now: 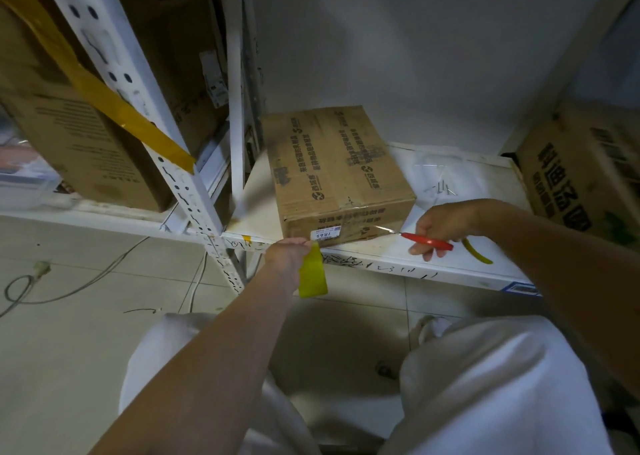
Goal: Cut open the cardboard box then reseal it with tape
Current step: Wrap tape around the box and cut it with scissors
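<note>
Brown corrugated cardboard box with dark printed characters sits on the white metal shelf board, flaps closed, a small white label on its front face at the near edge. From frame centre the box lies at about 12 o'clock.

Left hand is at the box's near lower left corner, roughly 7 o'clock from the box centre. Its fingers pinch the top of a yellow-green tape strip, which hangs down below the shelf edge.

Right hand is at about 4 o'clock from the box centre, fingers curled around a red-handled cutting tool. The tool's thin metal tip points at the box's front right lower corner; whether it touches the cardboard I cannot tell.

A yellow-green curved object lies on the shelf just right of the right hand. Second printed carton at 3 o'clock. White perforated shelf upright at 9 o'clock, with yellow tape crossing it.
</note>
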The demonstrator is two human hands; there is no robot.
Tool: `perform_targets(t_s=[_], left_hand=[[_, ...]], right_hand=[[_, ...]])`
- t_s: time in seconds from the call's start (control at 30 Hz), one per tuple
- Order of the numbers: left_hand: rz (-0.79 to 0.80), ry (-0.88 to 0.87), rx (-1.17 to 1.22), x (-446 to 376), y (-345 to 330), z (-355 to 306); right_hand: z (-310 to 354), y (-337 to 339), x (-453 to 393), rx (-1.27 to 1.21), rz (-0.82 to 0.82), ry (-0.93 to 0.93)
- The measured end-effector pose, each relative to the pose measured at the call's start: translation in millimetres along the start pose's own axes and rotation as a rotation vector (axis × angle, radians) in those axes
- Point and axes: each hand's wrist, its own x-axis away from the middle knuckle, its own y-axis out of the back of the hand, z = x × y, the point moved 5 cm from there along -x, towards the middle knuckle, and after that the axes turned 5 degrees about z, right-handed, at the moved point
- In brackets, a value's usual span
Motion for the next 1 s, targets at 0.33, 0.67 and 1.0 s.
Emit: perform_targets(t_s=[0.33, 0.67, 1.0], left_hand=[[0.147, 0.062, -0.054, 7, 11, -4], [0.201, 0.044, -0.083, -3, 13, -4], [0.181, 0.025, -0.152, -4, 14, -6]], right_hand=[[75, -22, -30, 0.091, 0.133, 0.131], [94, -19, -49, 0.027, 0.077, 0.217], [104, -19, -47, -0.020, 0.014, 0.328]])
